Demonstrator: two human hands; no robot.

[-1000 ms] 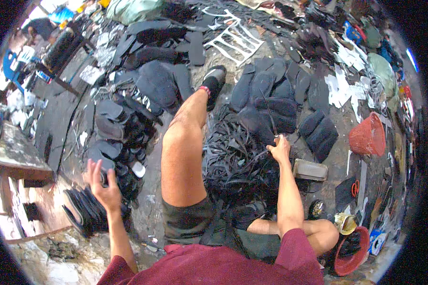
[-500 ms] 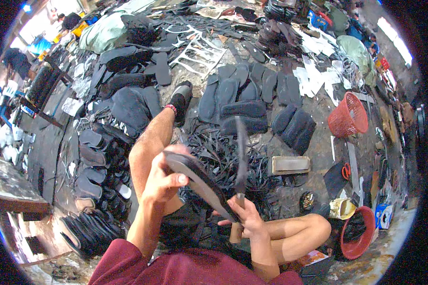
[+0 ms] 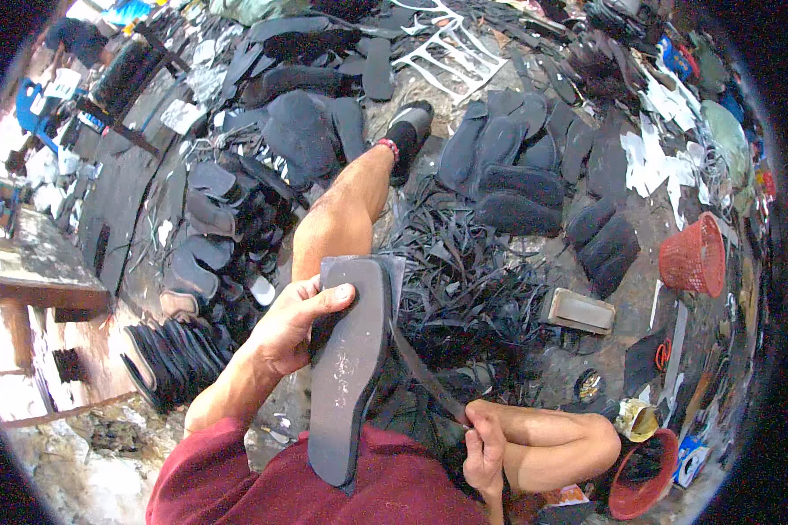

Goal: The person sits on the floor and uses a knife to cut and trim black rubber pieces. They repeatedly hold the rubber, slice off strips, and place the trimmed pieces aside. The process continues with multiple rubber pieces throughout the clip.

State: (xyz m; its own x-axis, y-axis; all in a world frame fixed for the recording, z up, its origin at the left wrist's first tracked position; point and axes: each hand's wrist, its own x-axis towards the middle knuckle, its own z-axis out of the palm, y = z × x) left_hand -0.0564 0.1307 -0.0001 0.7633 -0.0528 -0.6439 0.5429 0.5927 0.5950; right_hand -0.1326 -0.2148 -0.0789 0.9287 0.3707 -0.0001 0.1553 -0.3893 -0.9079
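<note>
- Head view: a pile of black scraps (image 3: 455, 276) lies on the floor (image 3: 276, 385), in front of the person who sits with legs bent.
- One long black sole (image 3: 350, 376) is held up, to the left of the scrap pile and nearer to the person; its flat face with some whitish marks is turned upward.
- A thin dark sheet (image 3: 396, 273) sticks out from behind the upper right edge of this sole.
- The left hand (image 3: 291, 322) is clamped on the left edge of the sole, with the thumb pressing on its upper face.
- The right hand (image 3: 483, 448), nearer to the person than the scrap pile, is clamped on a knife (image 3: 429, 378); the handle is hidden by the fingers.
- The long dark blade points toward the right edge of the sole; I cannot tell exactly whether its tip is touching.
- Beyond the scrap pile lie several black soles in a group (image 3: 521, 188), and farther, a white cut-out sheet (image 3: 455, 66).
- To the right of the scrap pile are a pale rectangular block (image 3: 582, 311), a red basket (image 3: 687, 258) and orange-handled scissors (image 3: 663, 353).
- To the left of the scrap pile, past the person's leg (image 3: 337, 210), a row of dark soles (image 3: 179, 359) stands near a worn tabletop (image 3: 35, 284).
</note>
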